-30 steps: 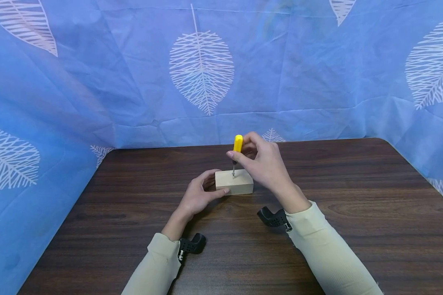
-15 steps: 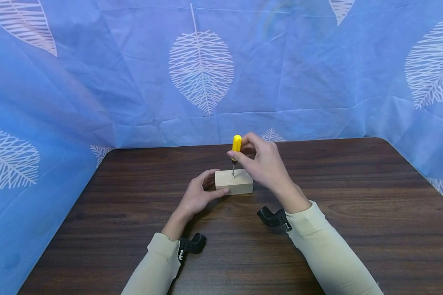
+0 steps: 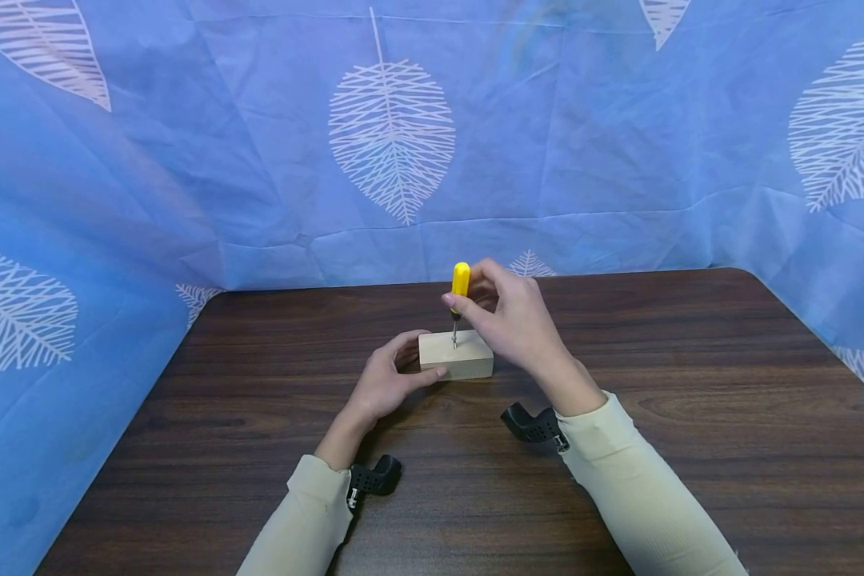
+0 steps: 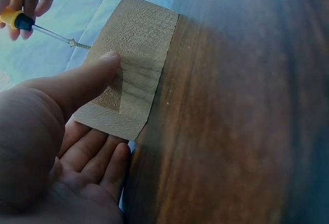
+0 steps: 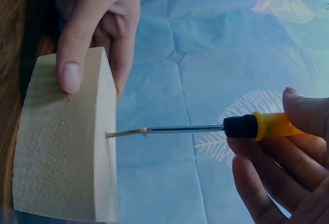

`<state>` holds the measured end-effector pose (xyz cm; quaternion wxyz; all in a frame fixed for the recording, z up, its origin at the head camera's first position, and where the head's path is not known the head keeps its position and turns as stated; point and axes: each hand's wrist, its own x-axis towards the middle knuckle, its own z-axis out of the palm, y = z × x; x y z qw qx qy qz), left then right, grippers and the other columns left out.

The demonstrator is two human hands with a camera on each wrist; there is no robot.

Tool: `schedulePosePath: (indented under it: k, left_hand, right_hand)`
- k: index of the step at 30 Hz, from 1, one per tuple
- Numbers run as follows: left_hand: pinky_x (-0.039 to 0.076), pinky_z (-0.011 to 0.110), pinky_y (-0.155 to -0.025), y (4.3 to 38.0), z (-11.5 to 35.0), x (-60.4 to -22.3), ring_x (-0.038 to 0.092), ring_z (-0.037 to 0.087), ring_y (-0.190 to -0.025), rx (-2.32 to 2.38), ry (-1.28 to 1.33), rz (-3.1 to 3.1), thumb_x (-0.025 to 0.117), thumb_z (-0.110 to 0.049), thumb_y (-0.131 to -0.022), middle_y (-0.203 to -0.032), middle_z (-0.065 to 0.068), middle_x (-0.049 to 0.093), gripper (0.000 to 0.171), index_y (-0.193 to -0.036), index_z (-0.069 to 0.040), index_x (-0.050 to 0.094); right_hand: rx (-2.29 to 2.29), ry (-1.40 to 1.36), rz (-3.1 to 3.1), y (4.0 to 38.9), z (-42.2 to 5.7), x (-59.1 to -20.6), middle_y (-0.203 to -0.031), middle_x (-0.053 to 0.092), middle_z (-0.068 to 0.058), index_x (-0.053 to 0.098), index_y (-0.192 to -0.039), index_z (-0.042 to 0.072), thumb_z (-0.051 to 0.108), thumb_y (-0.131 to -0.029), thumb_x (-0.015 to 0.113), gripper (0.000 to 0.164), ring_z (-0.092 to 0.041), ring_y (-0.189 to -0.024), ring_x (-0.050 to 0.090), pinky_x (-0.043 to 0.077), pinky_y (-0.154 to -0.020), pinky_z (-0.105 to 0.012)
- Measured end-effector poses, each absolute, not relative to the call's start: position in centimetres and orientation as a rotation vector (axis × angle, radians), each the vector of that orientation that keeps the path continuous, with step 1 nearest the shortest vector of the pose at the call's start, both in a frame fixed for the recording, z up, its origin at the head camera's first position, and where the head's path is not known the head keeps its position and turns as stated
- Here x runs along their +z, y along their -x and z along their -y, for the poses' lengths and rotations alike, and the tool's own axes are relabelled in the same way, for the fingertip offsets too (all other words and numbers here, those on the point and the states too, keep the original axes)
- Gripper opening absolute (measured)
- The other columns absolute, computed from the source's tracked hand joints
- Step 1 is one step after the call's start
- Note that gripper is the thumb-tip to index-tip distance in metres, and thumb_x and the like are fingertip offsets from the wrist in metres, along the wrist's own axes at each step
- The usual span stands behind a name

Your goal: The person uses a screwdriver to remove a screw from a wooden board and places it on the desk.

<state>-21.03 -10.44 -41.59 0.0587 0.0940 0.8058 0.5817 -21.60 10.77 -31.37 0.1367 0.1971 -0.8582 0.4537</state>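
A pale wooden block point(image 3: 461, 367) lies on the dark table, its left end gripped by my left hand point(image 3: 385, 380). The thumb point(image 4: 97, 75) presses the near side and the other fingers go behind the block. My right hand point(image 3: 514, 316) pinches the yellow handle of a screwdriver point(image 3: 461, 280) between thumb and fingers, above the block. The screwdriver's shaft point(image 5: 182, 129) meets the head of a screw point(image 5: 126, 133), whose tip is in the block's top face. Much of the screw's thread shows outside the wood. In the head view the screwdriver stands nearly upright.
The brown wood-grain table point(image 3: 446, 496) extends around the block on all sides. Behind it hangs a blue cloth point(image 3: 274, 144) with white leaf prints. A black wrist camera point(image 3: 378, 476) sits at the left sleeve and another black camera point(image 3: 533, 424) at the right.
The screwdriver's handle has tipped slightly left, to a more upright stance, still in my right hand. The left hand and the block stay in place.
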Motion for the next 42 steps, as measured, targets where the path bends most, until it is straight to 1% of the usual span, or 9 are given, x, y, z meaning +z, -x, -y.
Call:
schedulePosePath:
  k: [4,10,15,18,21,25,28,36,42]
  left_hand:
    - [0.05,0.057,-0.119,21.03,10.44,-41.63,0.061,0.033,-0.142,1.756,-0.288,-2.446,0.085,-0.023,-0.096,-0.146,0.007,0.068,0.06,-0.151,-0.02,0.061]
    - [0.05,0.056,-0.119,21.08,10.43,-41.67,0.062,0.032,-0.141,1.748,-0.288,-2.447,0.085,-0.023,-0.096,-0.146,0.007,0.068,0.06,-0.15,-0.021,0.061]
    - [0.05,0.056,-0.119,21.08,10.47,-41.68,0.062,0.032,-0.141,1.751,-0.288,-2.445,0.085,-0.023,-0.096,-0.146,0.007,0.068,0.059,-0.15,-0.021,0.061]
    - [0.05,0.056,-0.119,21.08,10.44,-41.66,0.061,0.032,-0.142,1.75,-0.287,-2.447,0.085,-0.023,-0.096,-0.146,0.007,0.068,0.059,-0.15,-0.021,0.061]
    - [0.049,0.057,-0.12,21.08,10.43,-41.65,0.061,0.032,-0.142,1.751,-0.275,-2.446,0.085,-0.023,-0.095,-0.146,0.006,0.068,0.06,-0.15,-0.022,0.061]
    - [0.049,0.058,-0.119,21.04,10.42,-41.64,0.061,0.033,-0.142,1.757,-0.275,-2.447,0.085,-0.023,-0.095,-0.146,0.007,0.068,0.06,-0.15,-0.022,0.062]
    - [0.05,0.058,-0.119,21.03,10.41,-41.64,0.062,0.033,-0.141,1.761,-0.279,-2.45,0.085,-0.023,-0.096,-0.145,0.007,0.068,0.059,-0.15,-0.021,0.062]
    - [0.05,0.057,-0.119,20.94,10.41,-41.53,0.062,0.033,-0.141,1.763,-0.281,-2.448,0.086,-0.022,-0.095,-0.145,0.007,0.069,0.06,-0.15,-0.021,0.062]
    - [0.049,0.057,-0.119,20.91,10.43,-41.49,0.061,0.033,-0.142,1.763,-0.278,-2.444,0.086,-0.022,-0.095,-0.145,0.007,0.068,0.06,-0.149,-0.021,0.062]
  right_hand:
    - [1.322,-0.546,2.462,21.67,-10.9,-31.46,-0.102,0.08,-0.005,0.073,-0.113,0.011,0.023,-0.097,0.084,0.022,-0.02,-0.086,0.078,0.065,-0.078,-0.04]
    - [1.304,-0.546,2.441,21.67,-10.96,-31.46,-0.105,0.076,-0.004,0.075,-0.111,0.012,0.023,-0.095,0.086,0.022,-0.019,-0.087,0.075,0.065,-0.079,-0.039]
    - [1.314,-0.559,2.429,21.62,-10.89,-31.36,-0.105,0.078,-0.006,0.076,-0.112,0.011,0.021,-0.094,0.087,0.023,-0.019,-0.085,0.076,0.065,-0.078,-0.039]
    - [1.33,-0.544,2.44,21.58,-10.89,-31.32,-0.105,0.08,-0.006,0.073,-0.12,0.01,0.021,-0.094,0.087,0.031,-0.02,-0.084,0.076,0.064,-0.077,-0.039]
    - [1.346,-0.524,2.45,21.53,-10.92,-31.31,-0.106,0.079,-0.007,0.067,-0.121,0.01,0.02,-0.094,0.087,0.035,-0.02,-0.085,0.075,0.064,-0.078,-0.037]
    - [1.351,-0.522,2.448,21.45,-10.93,-31.29,-0.103,0.078,-0.008,0.065,-0.11,0.009,0.018,-0.094,0.087,0.029,-0.02,-0.085,0.075,0.064,-0.077,-0.037]
    - [1.341,-0.53,2.444,21.41,-10.91,-31.26,-0.101,0.079,-0.008,0.065,-0.106,0.009,0.018,-0.094,0.087,0.027,-0.019,-0.083,0.076,0.064,-0.075,-0.038]
    - [1.322,-0.555,2.442,21.4,-10.93,-31.35,-0.102,0.079,-0.01,0.067,-0.107,0.007,0.016,-0.094,0.086,0.024,-0.021,-0.086,0.077,0.066,-0.077,-0.04]
    - [1.328,-0.554,2.452,21.33,-10.85,-31.17,-0.103,0.079,-0.009,0.068,-0.107,0.007,0.016,-0.094,0.086,0.024,-0.021,-0.086,0.077,0.066,-0.078,-0.04]
